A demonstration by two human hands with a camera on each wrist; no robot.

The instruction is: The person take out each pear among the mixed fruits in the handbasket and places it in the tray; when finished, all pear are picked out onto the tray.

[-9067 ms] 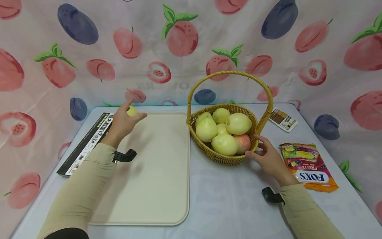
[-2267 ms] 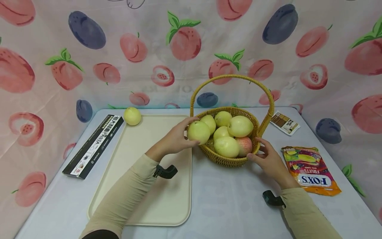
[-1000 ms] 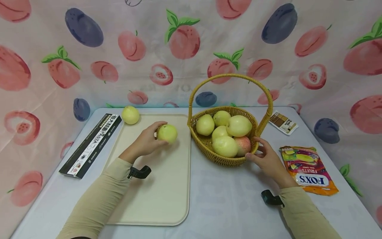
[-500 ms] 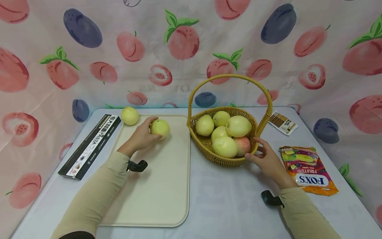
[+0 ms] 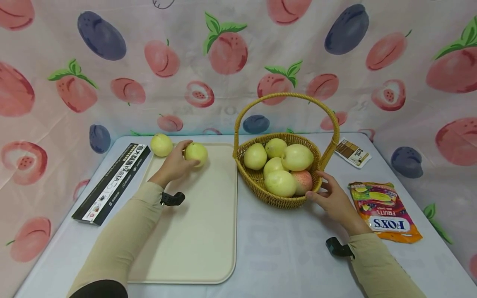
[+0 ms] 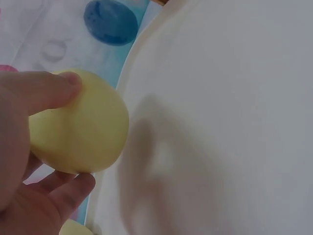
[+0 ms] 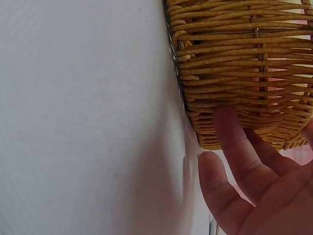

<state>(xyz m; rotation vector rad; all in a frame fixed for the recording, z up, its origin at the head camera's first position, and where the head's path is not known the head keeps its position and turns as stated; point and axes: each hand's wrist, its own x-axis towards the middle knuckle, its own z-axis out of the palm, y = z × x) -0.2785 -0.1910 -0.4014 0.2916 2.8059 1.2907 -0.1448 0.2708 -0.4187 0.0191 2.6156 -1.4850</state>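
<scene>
My left hand (image 5: 178,162) grips a round yellow-green pear (image 5: 196,154) over the far left part of the cream tray (image 5: 193,240). In the left wrist view, thumb and fingers wrap the pear (image 6: 80,127) from opposite sides, and shadows fall on the tray surface. Just left of it, another pear (image 5: 161,145) lies at the tray's far left corner. My right hand (image 5: 337,201) rests against the near right side of the wicker basket (image 5: 273,201). Its relaxed fingers (image 7: 239,152) touch the woven wall from outside. Several pears (image 5: 280,183) and one pinkish fruit (image 5: 303,181) fill the basket.
A black and white pasta box (image 5: 111,184) lies along the tray's left side. Beyond the right hand are a Fox's candy bag (image 5: 385,212) and a small brown and white packet (image 5: 352,152). The basket's tall handle (image 5: 287,95) arches upward, and a fruit-print cloth (image 5: 223,82) hangs behind.
My left hand took a pear from the basket's left end and carried it left over the tray, then farther back beside the corner pear. My right hand stayed at the basket.
</scene>
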